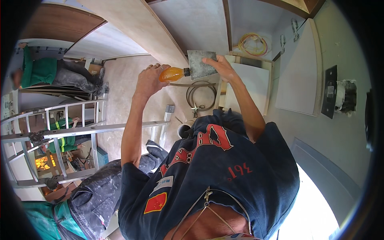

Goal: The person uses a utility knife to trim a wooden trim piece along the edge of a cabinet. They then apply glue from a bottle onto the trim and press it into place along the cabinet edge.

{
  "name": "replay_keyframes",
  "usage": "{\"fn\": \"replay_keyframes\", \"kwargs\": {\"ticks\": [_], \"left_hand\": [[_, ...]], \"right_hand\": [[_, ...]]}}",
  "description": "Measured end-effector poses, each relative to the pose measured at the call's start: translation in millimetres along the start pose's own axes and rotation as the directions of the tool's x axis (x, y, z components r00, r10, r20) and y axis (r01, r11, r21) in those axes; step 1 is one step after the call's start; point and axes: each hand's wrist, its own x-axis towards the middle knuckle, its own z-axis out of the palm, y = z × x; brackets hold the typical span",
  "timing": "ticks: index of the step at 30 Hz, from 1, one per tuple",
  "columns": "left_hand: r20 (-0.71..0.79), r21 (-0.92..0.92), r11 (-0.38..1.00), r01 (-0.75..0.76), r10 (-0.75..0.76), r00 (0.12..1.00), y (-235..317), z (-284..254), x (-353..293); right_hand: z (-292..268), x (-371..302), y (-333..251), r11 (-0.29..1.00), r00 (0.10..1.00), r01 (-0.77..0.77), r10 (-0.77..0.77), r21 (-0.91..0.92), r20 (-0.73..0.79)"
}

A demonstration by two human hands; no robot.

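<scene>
Two bare hands are meeting on a single tool high in front of the person: a wide putty knife (192, 69) with an orange handle and a dull grey blade. The left hand (150, 80) is wrapping its fingers around the handle, closed firmly on it, while the right hand (221, 68) is pressing its fingertips on the blade's far edge, pinching or steadying it rather than gripping it whole. The knife's long axis is lying nearly level across the view, handle toward the left hand and blade toward the right, so the blade is pointing away from the left grip and into the right one. The blade is sitting just against the edge of a long pale plywood board (152, 32) that is running diagonally overhead, next to a grey plastered wall (192, 20). Both hands are equally close to the tool; the left one is carrying it. Nearby, an aluminium ladder (80, 130) is crossing the left side, a coil of cable (201, 95) is lying below the hands, and another person in green (38, 72) is working well apart.
</scene>
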Motion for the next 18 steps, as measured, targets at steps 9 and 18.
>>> {"fn": "replay_keyframes", "kwargs": {"ticks": [9, 18], "left_hand": [[0.000, 0.011, 1.000, 0.001, -0.001, 1.000, -2.2, 5.1, 1.9], [0.042, -0.019, 0.999, 0.050, -0.049, 0.998, 2.3, 6.7, 2.4]], "right_hand": [[-6.2, 7.5, 11.9, 1.000, 1.000, -0.018, 0.017, 0.016, 0.019], [-6.1, 6.3, 6.9, 1.000, 0.999, -0.014, 0.014, 0.012, 0.039]]}}
